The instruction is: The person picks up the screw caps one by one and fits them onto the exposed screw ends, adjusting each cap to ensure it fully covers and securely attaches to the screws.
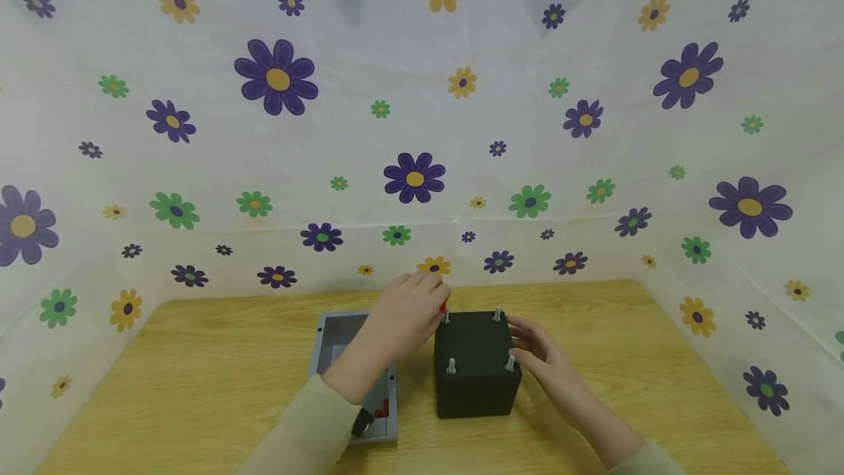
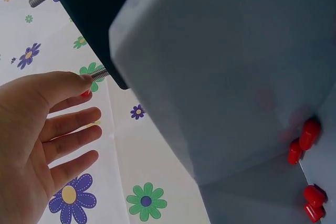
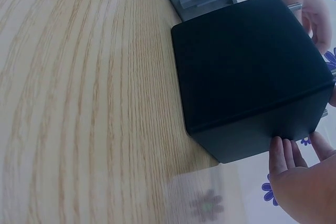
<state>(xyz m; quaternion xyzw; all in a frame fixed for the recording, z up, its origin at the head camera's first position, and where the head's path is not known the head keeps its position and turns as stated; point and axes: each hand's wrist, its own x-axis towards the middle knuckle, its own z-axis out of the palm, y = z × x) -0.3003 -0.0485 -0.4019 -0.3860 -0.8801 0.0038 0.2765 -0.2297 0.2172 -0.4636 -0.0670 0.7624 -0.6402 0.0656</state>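
A black box (image 1: 476, 347) stands on the wooden table, with a threaded metal bolt standing up at each top corner. Thumb and forefinger of my left hand (image 1: 407, 314) pinch a small red cap (image 2: 85, 93) right at the tip of the far-left bolt (image 2: 100, 74); the other fingers are spread, and most of the cap is hidden. My right hand (image 1: 552, 369) rests against the box's right side with fairly straight fingers. Its thumb lies near the front-right bolt (image 1: 511, 362). In the right wrist view, those fingertips (image 3: 276, 145) touch the box's side.
Left of the box is a grey compartmented tray (image 1: 316, 354), partly covered by the left forearm. Several red caps (image 2: 310, 134) lie in it. A flower-patterned white sheet (image 1: 356, 145) surrounds the back and sides of the table (image 1: 217, 372).
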